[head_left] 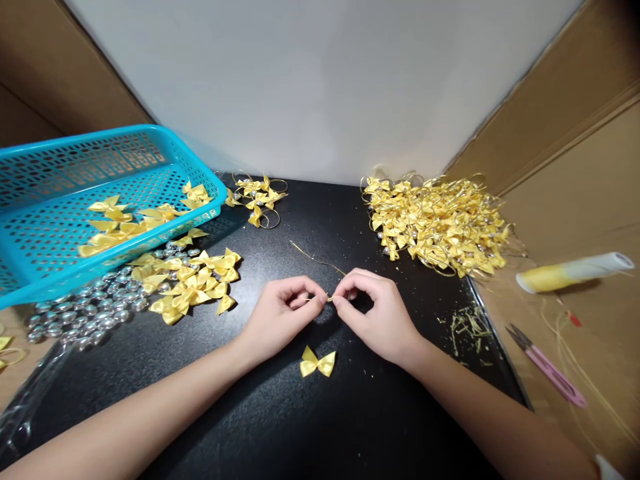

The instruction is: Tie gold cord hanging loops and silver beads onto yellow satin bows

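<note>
Thumb and forefinger of my left hand [287, 312] are pinched on a thin gold cord [320, 260]. My right hand [376, 310] pinches the same cord just beside them, the fingertips of both hands almost touching. From my right fingers the cord's loose end runs up and left over the black board. A single yellow bow [318, 362] lies on the board just below my hands. What the fingertips cover at the pinch is too small to make out.
A blue basket [195, 157] with yellow bows stands left, beside silvery beads [100, 307] and loose bows [193, 287]. Corded bows lie in a small group [257, 195] and a big heap [435, 223]. At right are thread scraps [470, 330], pink snips [555, 373] and a roll [575, 272].
</note>
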`<state>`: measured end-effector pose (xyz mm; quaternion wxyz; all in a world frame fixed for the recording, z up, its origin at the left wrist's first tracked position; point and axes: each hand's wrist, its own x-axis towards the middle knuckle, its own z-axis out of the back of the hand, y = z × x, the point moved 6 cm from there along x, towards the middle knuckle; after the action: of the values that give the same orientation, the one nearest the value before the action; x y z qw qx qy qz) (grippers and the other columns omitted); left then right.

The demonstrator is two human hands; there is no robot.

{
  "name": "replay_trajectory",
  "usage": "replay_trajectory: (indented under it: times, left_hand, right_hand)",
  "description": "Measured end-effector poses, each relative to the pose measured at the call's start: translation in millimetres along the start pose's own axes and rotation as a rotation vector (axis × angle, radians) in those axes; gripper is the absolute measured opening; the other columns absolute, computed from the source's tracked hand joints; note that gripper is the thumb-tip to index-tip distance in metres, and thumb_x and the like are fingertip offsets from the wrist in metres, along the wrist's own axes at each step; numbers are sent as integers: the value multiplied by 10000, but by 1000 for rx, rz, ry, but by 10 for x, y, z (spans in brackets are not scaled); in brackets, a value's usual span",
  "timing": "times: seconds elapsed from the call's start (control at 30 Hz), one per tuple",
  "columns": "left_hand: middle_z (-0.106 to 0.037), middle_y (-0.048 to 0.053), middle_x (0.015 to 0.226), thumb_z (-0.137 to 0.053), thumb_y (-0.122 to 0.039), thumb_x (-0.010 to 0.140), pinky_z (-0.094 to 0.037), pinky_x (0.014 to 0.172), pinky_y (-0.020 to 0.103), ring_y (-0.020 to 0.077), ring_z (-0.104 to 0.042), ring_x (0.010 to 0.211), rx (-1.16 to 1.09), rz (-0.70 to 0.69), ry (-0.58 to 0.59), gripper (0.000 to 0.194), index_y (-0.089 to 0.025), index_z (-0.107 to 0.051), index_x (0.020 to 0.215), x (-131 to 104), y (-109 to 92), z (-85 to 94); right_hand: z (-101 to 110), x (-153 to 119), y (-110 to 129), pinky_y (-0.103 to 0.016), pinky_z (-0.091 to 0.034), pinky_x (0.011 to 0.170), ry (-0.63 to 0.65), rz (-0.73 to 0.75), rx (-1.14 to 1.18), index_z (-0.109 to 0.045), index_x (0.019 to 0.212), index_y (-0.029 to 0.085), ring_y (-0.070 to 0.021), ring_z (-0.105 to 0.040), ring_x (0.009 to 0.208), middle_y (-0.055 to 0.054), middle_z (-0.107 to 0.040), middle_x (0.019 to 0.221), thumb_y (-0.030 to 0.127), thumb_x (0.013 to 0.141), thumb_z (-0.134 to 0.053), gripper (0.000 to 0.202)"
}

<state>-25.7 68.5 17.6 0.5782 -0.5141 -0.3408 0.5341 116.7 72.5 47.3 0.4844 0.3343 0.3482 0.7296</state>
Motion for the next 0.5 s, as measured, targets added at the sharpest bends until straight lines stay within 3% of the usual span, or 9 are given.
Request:
replay_trajectory:
  times: [0.2,0.33,0.5]
  left_hand:
    - [-249,-89,485,-581,-337,728,-185,475,215,79,-232,475,-28,37,58,207,-155,-613,635,6,11,-36]
    - [-317,-75,501,-573,-352,722,-197,487,215,81,-253,486,-57,78,83,216,-156,-596,636,16,36,-50]
    - [-296,-80,502,-581,-354,713,-202,489,212,80,-245,480,-74,84,56,210,-160,-592,633,16,39,-40]
  right_hand:
    - [-8,-20,38,-318,-405,714,-5,72,-98,-585,712,202,-151,-579,727,11,-642,737,111,809,-582,132]
    - [1,-26,71,-337,-386,741,-17,116,-142,-583,738,200,-154,-589,742,4,-653,762,114,830,-571,126]
    - [40,-29,83,-353,-386,759,-41,124,-165,-604,791,202,-161,-592,749,-5,-666,793,114,837,-548,114]
